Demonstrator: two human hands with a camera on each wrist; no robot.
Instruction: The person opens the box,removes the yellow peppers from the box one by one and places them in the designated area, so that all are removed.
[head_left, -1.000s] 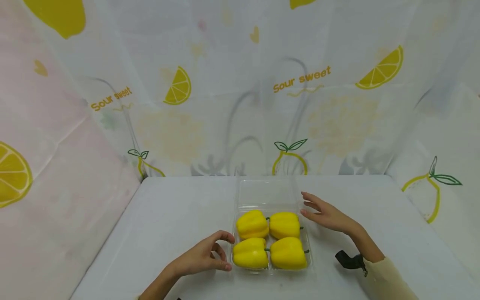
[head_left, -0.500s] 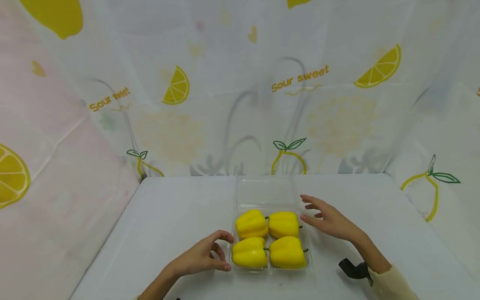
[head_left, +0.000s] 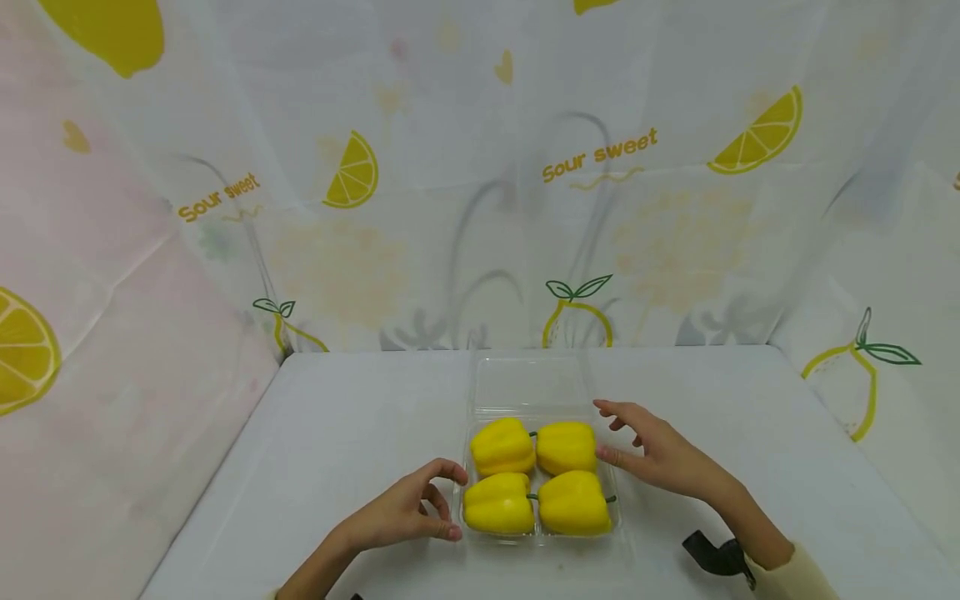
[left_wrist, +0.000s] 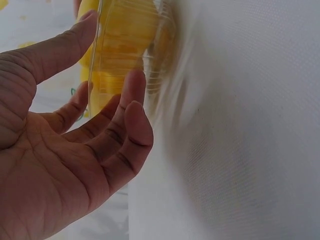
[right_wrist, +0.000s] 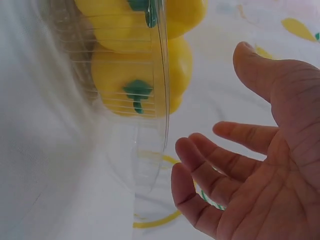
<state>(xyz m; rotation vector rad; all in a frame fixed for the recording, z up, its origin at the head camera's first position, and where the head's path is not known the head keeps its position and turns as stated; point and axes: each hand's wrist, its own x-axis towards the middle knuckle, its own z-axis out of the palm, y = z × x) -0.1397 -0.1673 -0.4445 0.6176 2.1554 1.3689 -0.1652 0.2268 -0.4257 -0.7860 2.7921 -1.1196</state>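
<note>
Several yellow bell peppers (head_left: 502,504) with green stems lie in two rows in a clear plastic clamshell box (head_left: 538,540), whose lid (head_left: 532,383) is folded back flat on the far side. My left hand (head_left: 408,510) is at the box's left side, fingers loosely bent. In the left wrist view its thumb and fingertips are at the box rim (left_wrist: 93,65); firm contact is hard to tell. My right hand (head_left: 656,450) stands beside the far right corner, holding nothing, fingers relaxed. In the right wrist view a gap shows between its fingers and the box wall (right_wrist: 160,80).
The box rests on a white table (head_left: 322,433). A fabric backdrop (head_left: 420,250) printed with lemons closes off the back and both sides. A black strap mount (head_left: 716,554) sits at my right wrist, near a cream sleeve (head_left: 795,579).
My right hand has come slightly nearer to me and a little left, toward the box's right side. The left hand, box and peppers stay in place.
</note>
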